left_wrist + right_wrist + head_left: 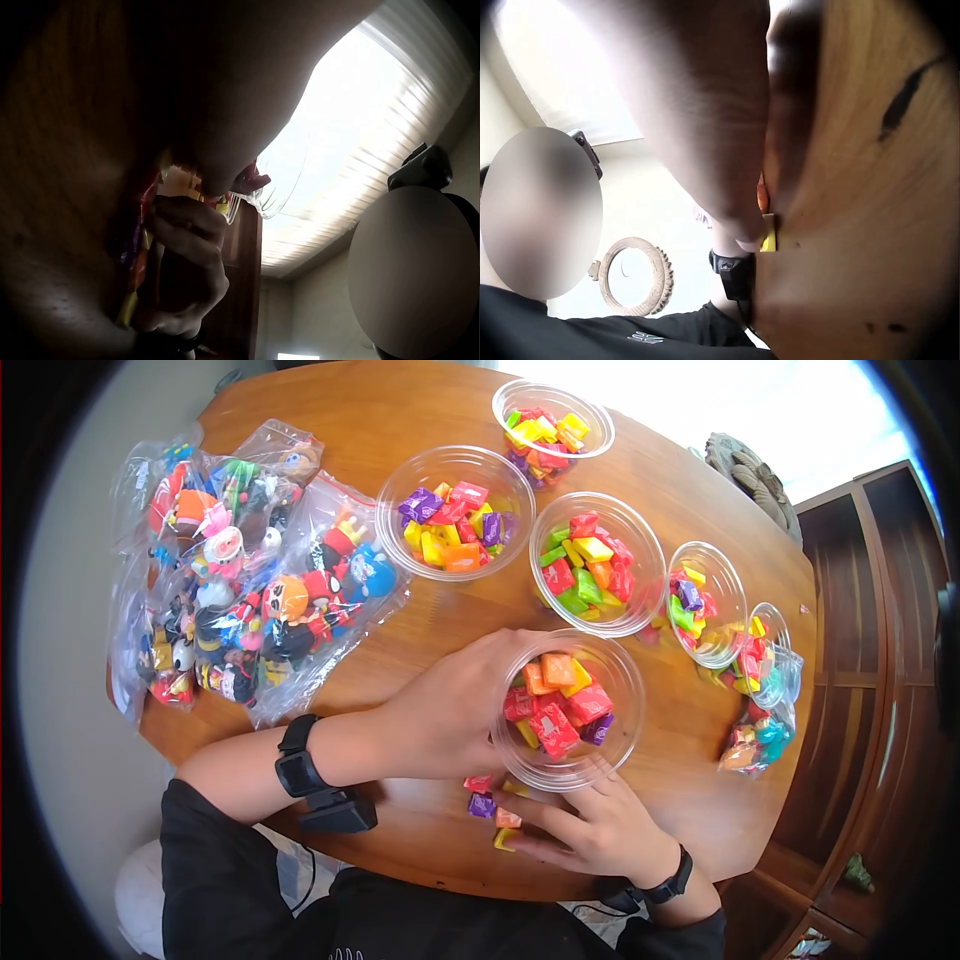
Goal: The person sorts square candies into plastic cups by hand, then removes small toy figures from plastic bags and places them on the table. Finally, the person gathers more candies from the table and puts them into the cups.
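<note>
The left hand curls around the left side of a clear cup, gripping it; the right hand sits under the cup's near rim, its fingers stretched leftward and parted over loose candies. Whether those fingers press on any candy I cannot tell. The cup stands in front of the person, about midway across the counter, with red, orange, yellow and purple candies inside; whether its base touches the wood is hidden. The loose candies lie just below it, between the two hands.

The counter's near edge runs close behind the right hand, and its right edge curves in well apart from it. Wood shows from the right hand to that edge, and another stretch lies beyond the left forearm.

Five more cups, each with candies, arc around the far side; the middle one is just beyond the held cup and limits room there. The farthest right stands against a small toy bag. On the left, large toy bags fill much of that side, near the left forearm. A wooden cabinet rises past the right edge.
</note>
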The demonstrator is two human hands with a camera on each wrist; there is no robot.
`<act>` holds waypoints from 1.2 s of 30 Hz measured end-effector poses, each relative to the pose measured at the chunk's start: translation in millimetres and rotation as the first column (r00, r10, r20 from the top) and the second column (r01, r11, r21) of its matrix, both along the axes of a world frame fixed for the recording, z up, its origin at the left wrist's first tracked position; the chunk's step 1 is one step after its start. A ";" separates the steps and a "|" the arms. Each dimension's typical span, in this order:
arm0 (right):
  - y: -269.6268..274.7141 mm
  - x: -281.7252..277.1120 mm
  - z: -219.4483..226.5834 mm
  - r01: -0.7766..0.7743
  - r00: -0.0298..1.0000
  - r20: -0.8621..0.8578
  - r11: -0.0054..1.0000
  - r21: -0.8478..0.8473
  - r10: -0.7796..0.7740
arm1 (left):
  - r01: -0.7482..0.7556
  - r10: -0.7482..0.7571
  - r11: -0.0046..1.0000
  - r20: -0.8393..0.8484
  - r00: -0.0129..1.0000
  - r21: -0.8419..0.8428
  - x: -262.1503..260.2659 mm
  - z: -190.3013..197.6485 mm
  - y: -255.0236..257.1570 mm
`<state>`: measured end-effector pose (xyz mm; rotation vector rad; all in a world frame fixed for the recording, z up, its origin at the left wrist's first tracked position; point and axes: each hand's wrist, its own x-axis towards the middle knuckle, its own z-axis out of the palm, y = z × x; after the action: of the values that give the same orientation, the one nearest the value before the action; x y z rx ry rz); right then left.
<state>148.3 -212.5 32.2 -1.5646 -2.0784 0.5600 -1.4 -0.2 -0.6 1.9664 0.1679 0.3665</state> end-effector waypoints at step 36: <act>-3.1 9.7 -6.3 0.233 0.963 0.110 0.966 0.114 -0.245 | 0.011 -0.022 0.995 0.111 0.994 0.095 -0.7 -4.4 2.0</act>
<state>158.0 -215.7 25.9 -1.7970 -1.9317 0.2739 -2.1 1.8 -5.0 2.0330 0.0631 0.4804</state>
